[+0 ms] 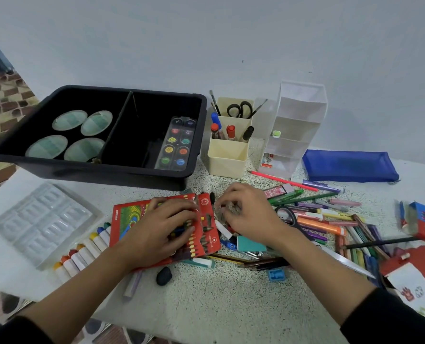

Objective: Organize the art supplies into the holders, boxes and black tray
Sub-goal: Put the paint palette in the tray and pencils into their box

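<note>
Holding four dishes point(70, 119), one black tray point(107, 173)

Lower right of frame: red-and-white box point(416, 279) reads "OIL", rest cut off. Centre: red pencil box point(129, 214), print too small to read.

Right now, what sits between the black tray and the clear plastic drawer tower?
In the head view, a cream holder stands between the black tray and the clear tower, holding scissors, brushes and markers.
</note>
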Demonstrator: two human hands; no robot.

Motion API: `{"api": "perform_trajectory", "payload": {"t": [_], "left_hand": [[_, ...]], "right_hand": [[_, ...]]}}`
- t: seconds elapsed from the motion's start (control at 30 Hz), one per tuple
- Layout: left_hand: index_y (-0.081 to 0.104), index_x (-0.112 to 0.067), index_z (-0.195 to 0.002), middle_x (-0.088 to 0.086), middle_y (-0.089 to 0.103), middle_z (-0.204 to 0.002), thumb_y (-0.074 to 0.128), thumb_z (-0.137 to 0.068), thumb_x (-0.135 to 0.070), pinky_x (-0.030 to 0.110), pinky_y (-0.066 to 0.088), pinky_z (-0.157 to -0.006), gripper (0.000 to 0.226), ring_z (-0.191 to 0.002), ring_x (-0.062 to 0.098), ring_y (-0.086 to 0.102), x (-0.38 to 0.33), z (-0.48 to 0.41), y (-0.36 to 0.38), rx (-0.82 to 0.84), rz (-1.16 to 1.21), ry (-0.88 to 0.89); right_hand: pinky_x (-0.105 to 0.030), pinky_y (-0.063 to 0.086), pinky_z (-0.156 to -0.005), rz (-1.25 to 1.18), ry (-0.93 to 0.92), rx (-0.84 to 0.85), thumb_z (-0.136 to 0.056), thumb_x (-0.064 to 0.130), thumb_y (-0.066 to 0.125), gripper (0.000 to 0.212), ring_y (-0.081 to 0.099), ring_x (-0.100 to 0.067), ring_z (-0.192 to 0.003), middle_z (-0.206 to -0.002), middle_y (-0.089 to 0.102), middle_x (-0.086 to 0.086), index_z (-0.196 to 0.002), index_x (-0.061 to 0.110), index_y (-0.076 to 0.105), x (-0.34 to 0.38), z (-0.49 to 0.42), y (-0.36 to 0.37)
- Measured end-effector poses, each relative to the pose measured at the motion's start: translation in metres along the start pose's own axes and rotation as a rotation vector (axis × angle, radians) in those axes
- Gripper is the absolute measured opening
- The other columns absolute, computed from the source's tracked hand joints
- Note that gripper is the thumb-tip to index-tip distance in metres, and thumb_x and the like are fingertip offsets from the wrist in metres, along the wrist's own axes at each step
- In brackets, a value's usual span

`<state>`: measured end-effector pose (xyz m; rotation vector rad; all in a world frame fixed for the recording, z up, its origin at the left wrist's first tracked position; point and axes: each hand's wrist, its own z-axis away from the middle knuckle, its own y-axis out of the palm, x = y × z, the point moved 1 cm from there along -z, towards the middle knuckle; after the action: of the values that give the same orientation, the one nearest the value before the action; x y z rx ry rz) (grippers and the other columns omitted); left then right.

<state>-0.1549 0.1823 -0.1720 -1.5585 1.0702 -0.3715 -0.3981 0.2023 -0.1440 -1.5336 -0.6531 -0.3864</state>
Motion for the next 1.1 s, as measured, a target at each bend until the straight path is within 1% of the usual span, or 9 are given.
{"api": "perform_trajectory", "payload": {"t": [0.1, 0.27, 0.43, 0.6, 0.7, 0.83, 0.93, 1.0, 1.1], "left_hand": [[0.067, -0.025, -0.117, -0.009, 0.059, -0.133, 0.051, -0.099, -0.041, 0.037, 0.035, -0.102, 0.029, -0.127, 0.009, 0.050, -0.001, 0.000, 0.000, -0.019, -0.002, -0.007], [0.067, -0.023, -0.115, -0.007, 0.061, -0.128, 0.054, -0.098, -0.039, 0.035, 0.037, -0.100, 0.027, -0.122, 0.010, 0.053, -0.002, 0.001, 0.000, -0.036, -0.005, -0.016], [0.066, -0.025, -0.115, -0.008, 0.061, -0.128, 0.054, -0.097, -0.039, 0.033, 0.036, -0.099, 0.026, -0.121, 0.010, 0.052, -0.002, 0.001, -0.002, -0.032, -0.013, -0.019], [0.066, -0.025, -0.115, -0.008, 0.061, -0.127, 0.056, -0.097, -0.038, 0.033, 0.037, -0.099, 0.026, -0.121, 0.010, 0.054, -0.002, 0.002, -0.002, -0.036, -0.003, -0.026], [0.066, -0.024, -0.116, -0.008, 0.062, -0.127, 0.056, -0.096, -0.039, 0.032, 0.037, -0.100, 0.027, -0.120, 0.010, 0.054, -0.002, 0.002, -0.002, -0.036, 0.001, -0.035], [0.066, -0.024, -0.117, -0.008, 0.062, -0.126, 0.056, -0.096, -0.040, 0.032, 0.039, -0.100, 0.028, -0.119, 0.010, 0.055, -0.002, 0.002, -0.002, -0.033, 0.006, -0.041], [0.066, -0.024, -0.118, -0.009, 0.061, -0.127, 0.058, -0.096, -0.039, 0.034, 0.041, -0.100, 0.028, -0.120, 0.011, 0.054, -0.002, 0.002, -0.002, -0.020, 0.000, -0.041], [0.065, -0.024, -0.119, -0.009, 0.059, -0.128, 0.057, -0.096, -0.040, 0.034, 0.040, -0.100, 0.028, -0.121, 0.010, 0.053, -0.002, 0.002, -0.002, -0.017, -0.007, -0.038], [0.063, -0.024, -0.121, -0.008, 0.057, -0.130, 0.056, -0.097, -0.041, 0.031, 0.038, -0.101, 0.031, -0.122, 0.009, 0.051, -0.003, 0.002, -0.004, -0.023, -0.012, -0.044]], "right_hand": [[-0.047, 0.041, -0.097, 0.096, -0.035, 0.096, -0.086, 0.045, 0.072, 0.017, 0.050, -0.010, -0.103, -0.098, 0.059, 0.015, -0.098, 0.033, 0.076, 0.012, 0.004, 0.004], [-0.050, 0.036, -0.095, 0.123, -0.038, 0.074, -0.092, 0.037, 0.068, 0.011, 0.048, -0.013, -0.106, -0.098, 0.059, 0.016, -0.095, 0.032, 0.077, 0.024, 0.006, 0.023], [-0.047, 0.039, -0.093, 0.134, -0.026, 0.075, -0.090, 0.034, 0.068, 0.009, 0.051, -0.015, -0.104, -0.096, 0.059, 0.011, -0.097, 0.031, 0.073, 0.025, -0.001, 0.023], [-0.046, 0.046, -0.090, 0.073, -0.030, 0.066, -0.082, 0.023, 0.069, 0.009, 0.054, -0.012, -0.088, -0.087, 0.057, 0.013, -0.088, 0.028, 0.066, 0.028, -0.007, 0.022], [-0.044, 0.048, -0.090, 0.058, -0.022, 0.069, -0.083, 0.019, 0.062, 0.017, 0.054, -0.009, -0.083, -0.088, 0.058, 0.013, -0.095, 0.028, 0.069, 0.026, -0.010, 0.022], [-0.042, 0.046, -0.093, 0.135, -0.022, 0.099, -0.089, 0.023, 0.067, 0.019, 0.058, -0.016, -0.093, -0.097, 0.061, 0.008, -0.105, 0.029, 0.074, 0.026, -0.017, 0.025], [-0.042, 0.046, -0.092, 0.154, -0.026, 0.093, -0.089, 0.027, 0.072, 0.011, 0.059, -0.017, -0.095, -0.097, 0.062, 0.007, -0.099, 0.030, 0.076, 0.024, -0.024, 0.025], [-0.040, 0.046, -0.089, 0.136, -0.020, 0.079, -0.089, 0.027, 0.073, 0.006, 0.058, -0.015, -0.092, -0.096, 0.061, 0.009, -0.095, 0.028, 0.075, 0.019, -0.025, 0.022], [-0.030, 0.044, -0.075, -0.014, 0.042, 0.022, -0.091, 0.018, 0.072, 0.003, 0.056, -0.011, -0.082, -0.089, 0.061, 0.008, -0.089, 0.019, 0.070, 0.009, -0.020, 0.011]]}}
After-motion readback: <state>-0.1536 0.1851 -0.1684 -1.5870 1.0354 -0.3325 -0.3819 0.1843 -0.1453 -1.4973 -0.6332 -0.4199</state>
